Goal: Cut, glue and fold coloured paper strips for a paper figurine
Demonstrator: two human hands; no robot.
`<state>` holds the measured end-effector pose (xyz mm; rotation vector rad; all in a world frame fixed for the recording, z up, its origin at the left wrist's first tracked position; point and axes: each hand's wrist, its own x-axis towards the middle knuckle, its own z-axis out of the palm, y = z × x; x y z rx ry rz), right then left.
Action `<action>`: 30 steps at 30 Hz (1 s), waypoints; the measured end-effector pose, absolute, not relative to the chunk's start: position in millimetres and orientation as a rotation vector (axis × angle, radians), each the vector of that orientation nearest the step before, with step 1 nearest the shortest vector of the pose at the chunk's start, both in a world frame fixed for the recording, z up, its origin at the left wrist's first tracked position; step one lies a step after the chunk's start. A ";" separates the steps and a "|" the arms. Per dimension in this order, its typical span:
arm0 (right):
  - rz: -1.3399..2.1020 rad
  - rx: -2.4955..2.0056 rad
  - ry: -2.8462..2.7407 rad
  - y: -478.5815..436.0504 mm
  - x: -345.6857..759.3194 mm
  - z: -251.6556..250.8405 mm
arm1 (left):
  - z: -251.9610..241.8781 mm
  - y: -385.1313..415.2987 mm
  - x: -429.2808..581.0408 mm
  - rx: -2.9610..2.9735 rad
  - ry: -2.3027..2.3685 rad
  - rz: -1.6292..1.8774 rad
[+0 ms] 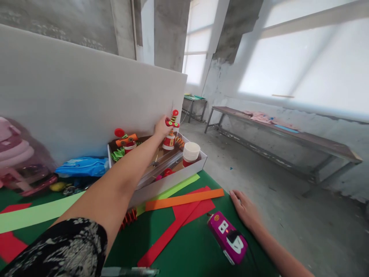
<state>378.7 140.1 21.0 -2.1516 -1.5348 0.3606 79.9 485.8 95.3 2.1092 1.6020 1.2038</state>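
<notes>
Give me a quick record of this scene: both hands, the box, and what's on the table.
Left hand: on the red crosspiece of a craft figure, over the box
Right hand: at the table's right edge, holding nothing visible
Box: white-walled; holds a second figure and stacked paper cups
Table: green; orange strip across red paper, purple power strip nearer the camera
Unclear: whether the gripped figure's base touches the box floor

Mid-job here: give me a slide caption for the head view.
Left hand holds a paper-cup figure at the white box; right hand at the edge of the green tabletop.
</notes>
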 end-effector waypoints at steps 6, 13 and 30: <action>0.346 -2.150 -1.541 141.4 380.3 21.8 | 91.0 472.8 74.8 2.099 1.617 1.268; 0.330 -2.190 -1.540 141.2 377.1 25.2 | 85.8 464.5 75.4 2.142 1.651 1.160; 0.318 -2.209 -1.533 139.4 373.7 30.2 | 108.4 434.8 65.5 2.463 1.648 0.678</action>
